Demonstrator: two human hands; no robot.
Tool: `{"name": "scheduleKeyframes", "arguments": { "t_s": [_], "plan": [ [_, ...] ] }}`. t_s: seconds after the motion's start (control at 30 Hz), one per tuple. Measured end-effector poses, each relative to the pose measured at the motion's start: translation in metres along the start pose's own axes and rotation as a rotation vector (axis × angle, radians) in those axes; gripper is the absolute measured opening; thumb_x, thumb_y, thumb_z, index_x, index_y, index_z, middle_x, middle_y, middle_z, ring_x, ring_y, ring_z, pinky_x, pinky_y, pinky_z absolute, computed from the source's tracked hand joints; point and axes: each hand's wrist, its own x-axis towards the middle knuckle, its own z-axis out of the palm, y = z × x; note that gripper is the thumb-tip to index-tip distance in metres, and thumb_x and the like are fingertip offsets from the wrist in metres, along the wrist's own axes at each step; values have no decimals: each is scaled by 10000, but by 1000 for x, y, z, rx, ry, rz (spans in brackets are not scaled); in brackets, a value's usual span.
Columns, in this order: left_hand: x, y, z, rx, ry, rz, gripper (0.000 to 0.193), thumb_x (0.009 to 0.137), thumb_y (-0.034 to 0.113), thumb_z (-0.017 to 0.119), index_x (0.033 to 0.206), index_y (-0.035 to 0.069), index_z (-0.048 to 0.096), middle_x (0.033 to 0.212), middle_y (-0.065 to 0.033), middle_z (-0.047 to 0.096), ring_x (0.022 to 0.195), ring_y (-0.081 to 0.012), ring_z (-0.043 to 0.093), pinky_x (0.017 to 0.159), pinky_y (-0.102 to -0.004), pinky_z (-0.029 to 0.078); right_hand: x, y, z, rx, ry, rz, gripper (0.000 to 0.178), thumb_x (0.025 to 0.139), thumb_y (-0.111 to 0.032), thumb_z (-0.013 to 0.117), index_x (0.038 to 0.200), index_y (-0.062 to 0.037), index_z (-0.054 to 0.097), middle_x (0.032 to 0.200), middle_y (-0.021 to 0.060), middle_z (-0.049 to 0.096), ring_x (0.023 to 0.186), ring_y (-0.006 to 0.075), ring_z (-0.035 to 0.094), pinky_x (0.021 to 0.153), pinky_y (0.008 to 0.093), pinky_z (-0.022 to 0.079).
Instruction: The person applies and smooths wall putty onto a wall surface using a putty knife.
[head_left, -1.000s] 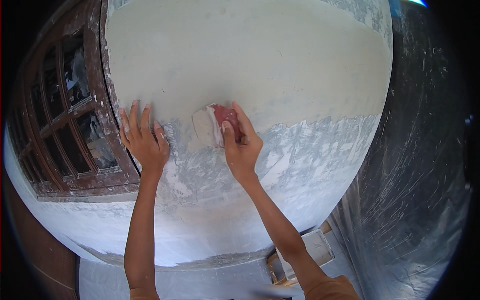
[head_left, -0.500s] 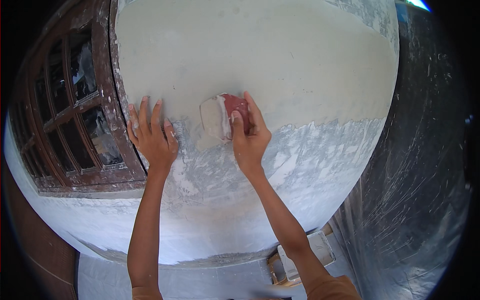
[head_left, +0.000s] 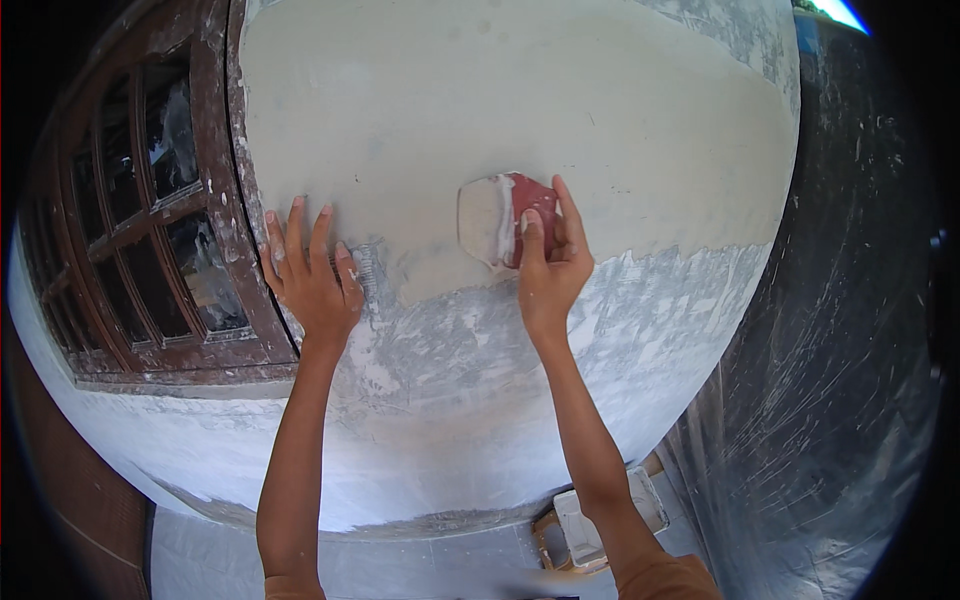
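Note:
My right hand (head_left: 555, 270) grips the red part of a putty scraper (head_left: 485, 220), thumb on the near face and fingers along the far edge. The scraper's broad blade is smeared with pale putty and lies against the wall (head_left: 600, 310). A smooth beige coat of putty (head_left: 420, 110) covers the wall's upper part; below its ragged lower edge the surface is patchy grey and white. With fingers spread, my left hand (head_left: 318, 285) rests on the wall beside the window frame and holds nothing.
At the left is a brown wooden window (head_left: 150, 220) with small panes and pale spatters. Dark plastic sheeting (head_left: 830, 280) hangs along the right side. Low down by my right forearm, a white tray (head_left: 575, 525) stands on the grey-covered floor (head_left: 430, 560).
The scraper in my right hand has moved right and slightly up across the wall, leaving the putty edge extended behind it. My left hand stays in nearly the same place.

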Motion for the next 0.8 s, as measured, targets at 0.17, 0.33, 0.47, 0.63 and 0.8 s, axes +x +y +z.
{"name": "scheduleKeyframes", "arguments": {
  "t_s": [0.17, 0.33, 0.47, 0.63, 0.8],
  "plan": [
    [0, 8, 0, -7, -38, 14, 412, 949, 213, 449, 1349, 136, 505, 1467, -106, 434, 1421, -345, 280, 1117, -489, 153, 20, -12, -49, 58, 345, -62, 401, 958, -34, 545, 1357, -21, 507, 1072, 158, 663, 974, 164, 638, 831, 283, 525],
    [-3, 3, 5, -23, -23, 11, 409, 960, 220, 436, 1353, 118, 492, 1471, -107, 423, 1430, -343, 265, 1122, -493, 134, -40, 7, 37, 72, -164, -94, 395, 934, -37, 597, 1325, -5, 551, 1081, 126, 671, 931, 98, 604, 811, 243, 492],
    [-1, -1, -2, -14, -21, 2, 409, 959, 211, 435, 1354, 116, 490, 1476, -105, 417, 1432, -338, 261, 1121, -491, 138, -23, 8, 24, 73, -36, -93, 402, 948, -56, 578, 1340, 15, 523, 1122, 168, 661, 934, 138, 646, 818, 241, 506],
    [-1, 7, 0, -22, -68, 36, 408, 961, 203, 430, 1355, 110, 487, 1477, -105, 416, 1433, -340, 258, 1121, -488, 135, 1, -16, -16, 137, 123, -25, 414, 967, -31, 530, 1376, -1, 470, 1115, 173, 645, 994, 172, 642, 817, 278, 546],
    [-1, 3, 2, -36, -7, -5, 403, 961, 200, 432, 1349, 110, 491, 1472, -110, 421, 1427, -341, 271, 1117, -484, 147, -32, -3, 51, -12, -211, -186, 397, 914, -32, 611, 1308, -14, 570, 952, 126, 711, 894, 109, 648, 779, 244, 507]
  ]
}}
